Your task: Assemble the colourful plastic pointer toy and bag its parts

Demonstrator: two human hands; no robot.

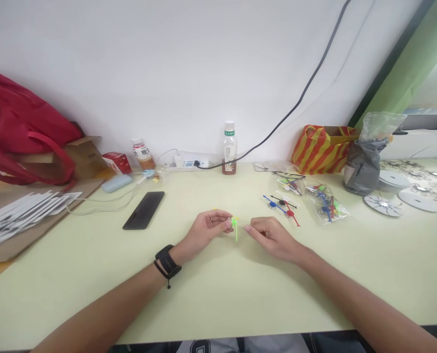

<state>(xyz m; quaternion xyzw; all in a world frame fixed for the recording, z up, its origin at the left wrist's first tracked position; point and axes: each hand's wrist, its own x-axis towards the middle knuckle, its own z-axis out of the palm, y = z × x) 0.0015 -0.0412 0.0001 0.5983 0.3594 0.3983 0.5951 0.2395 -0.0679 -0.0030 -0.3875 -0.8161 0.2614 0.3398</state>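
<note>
Between the thumb and fingers of my left hand (211,229) is a small bright green plastic spinner arrow (235,226), its thin shaft pointing down. My right hand (273,238) is just right of it, a small gap apart, thumb pressed against curled fingers. Whatever that pinch holds, if anything, is too small to make out. Beyond my right hand lie a blue spinner arrow (272,204), a black spinner arrow (282,201) and a red spinner arrow (290,214).
Clear bags of coloured arrows (328,205) lie to the right, near round grey discs (383,206). A phone (143,211) is on the left. By the wall stand a bottle (229,149), a power strip (189,161) with a black cable, and a striped bag (319,152).
</note>
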